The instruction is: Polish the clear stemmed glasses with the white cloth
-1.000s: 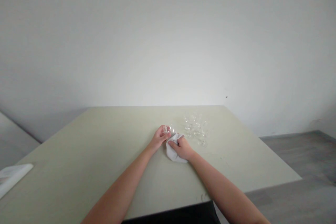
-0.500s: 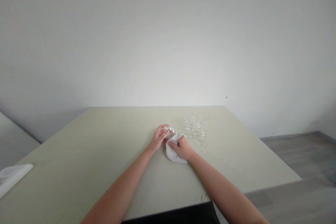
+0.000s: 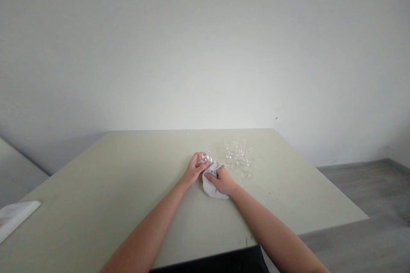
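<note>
Near the middle of the table, my left hand [image 3: 194,169] is closed around a clear glass [image 3: 208,157], which is tilted on its side. My right hand [image 3: 222,180] grips a white cloth [image 3: 211,188] and presses it against the near end of the glass. That end is covered by the cloth and fingers. Part of the cloth hangs down towards the tabletop. Just right of my hands stands a group of several clear stemmed glasses [image 3: 238,152], close together.
The pale table [image 3: 128,166] reaches back to a grey-white wall [image 3: 198,51]. A white object [image 3: 19,217] lies at its left edge. Something black [image 3: 211,262] shows at the front edge. Grey wood-look floor [image 3: 358,187] lies to the right.
The fingers of my left hand have shifted slightly on the glass, the thumb moving a little right. My right hand and the cloth stay nearly in place.
</note>
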Available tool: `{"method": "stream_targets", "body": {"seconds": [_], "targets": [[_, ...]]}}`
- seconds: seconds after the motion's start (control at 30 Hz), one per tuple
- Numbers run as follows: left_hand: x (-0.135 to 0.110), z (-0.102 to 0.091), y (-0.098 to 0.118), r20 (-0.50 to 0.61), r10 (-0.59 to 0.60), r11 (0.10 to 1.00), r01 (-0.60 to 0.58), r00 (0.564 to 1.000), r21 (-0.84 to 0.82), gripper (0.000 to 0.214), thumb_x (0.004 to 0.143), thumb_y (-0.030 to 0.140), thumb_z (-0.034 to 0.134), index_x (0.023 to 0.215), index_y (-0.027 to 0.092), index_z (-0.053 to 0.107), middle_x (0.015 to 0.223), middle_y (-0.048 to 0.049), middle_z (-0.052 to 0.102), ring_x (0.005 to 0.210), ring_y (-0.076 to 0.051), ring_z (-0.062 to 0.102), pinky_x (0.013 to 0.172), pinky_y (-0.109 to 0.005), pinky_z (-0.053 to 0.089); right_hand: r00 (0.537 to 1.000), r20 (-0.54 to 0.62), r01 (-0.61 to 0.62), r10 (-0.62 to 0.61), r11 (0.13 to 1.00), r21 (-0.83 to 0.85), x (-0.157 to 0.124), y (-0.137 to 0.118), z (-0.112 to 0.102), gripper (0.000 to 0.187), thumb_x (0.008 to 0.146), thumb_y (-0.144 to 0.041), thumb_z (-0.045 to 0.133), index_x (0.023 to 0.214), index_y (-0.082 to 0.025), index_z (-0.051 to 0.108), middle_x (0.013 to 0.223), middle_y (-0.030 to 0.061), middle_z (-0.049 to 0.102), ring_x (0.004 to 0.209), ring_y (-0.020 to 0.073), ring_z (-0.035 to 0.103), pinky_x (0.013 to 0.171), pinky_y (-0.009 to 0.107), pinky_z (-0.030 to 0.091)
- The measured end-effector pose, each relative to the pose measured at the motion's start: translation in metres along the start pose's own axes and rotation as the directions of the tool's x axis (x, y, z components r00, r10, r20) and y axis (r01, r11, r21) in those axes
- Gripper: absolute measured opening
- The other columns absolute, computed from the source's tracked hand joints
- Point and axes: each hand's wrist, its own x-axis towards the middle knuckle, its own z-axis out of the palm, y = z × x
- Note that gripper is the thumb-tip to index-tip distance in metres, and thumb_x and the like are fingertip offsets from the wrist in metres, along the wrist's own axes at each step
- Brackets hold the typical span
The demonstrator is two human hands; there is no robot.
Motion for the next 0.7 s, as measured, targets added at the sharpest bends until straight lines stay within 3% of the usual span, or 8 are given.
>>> {"method": "stream_targets", "body": {"seconds": [0.13,0.33,0.57,0.7], "targets": [[-0.0029,0.001,0.0055,0.021,-0.021,0.999,0.022,1.0,-0.045,0.052,0.073,0.047,0.07,0.111,0.018,0.049,0.092,-0.0041,0.066,0.065,-0.012,0.058,0.057,-0.022,0.044,1.0,0.009,-0.011,0.011,1.0,-0.001,-0.0003,-0.002,-0.0014,0.036,0.086,-0.037,0.057,0.057,-0.017,0.049,0.053,-0.0028,0.046,0.055,0.01,0.045,0.051,0.022,0.03],[-0.0004,0.0021,0.0015,0.011,0.006,1.0,-0.006,1.0,-0.022,0.044,0.068,0.042,0.077,0.098,0.018,0.054,0.086,-0.0004,0.061,0.069,-0.011,0.058,0.06,-0.021,0.045,1.0,0.001,-0.016,0.016,1.0,0.0,-0.0004,-0.0004,-0.0001,0.035,0.087,-0.038,0.057,0.059,-0.017,0.053,0.059,0.0003,0.053,0.062,0.0126,0.051,0.056,0.023,0.035],[0.0005,-0.0026,-0.0027,0.024,-0.023,0.999,0.024,0.999,-0.034,0.053,0.071,0.05,0.071,0.109,0.017,0.053,0.092,-0.0046,0.065,0.062,-0.011,0.055,0.051,-0.021,0.039,0.998,-0.004,0.062,-0.062,0.996,0.057,0.0004,0.0004,-0.0004,0.016,0.09,-0.026,0.052,0.091,-0.016,0.065,0.09,0.0059,0.067,0.083,0.0166,0.06,0.078,0.026,0.043],[0.0008,-0.0013,-0.0036,-0.018,0.007,1.0,-0.006,1.0,0.03,0.054,0.068,0.05,0.075,0.106,0.017,0.056,0.087,-0.003,0.064,0.067,-0.013,0.057,0.058,-0.022,0.043,0.999,0.022,0.033,-0.033,0.999,0.036,0.0004,-0.0007,-0.0012,0.015,0.088,-0.027,0.054,0.087,-0.016,0.064,0.085,0.005,0.066,0.078,0.0158,0.059,0.072,0.024,0.043]]}}
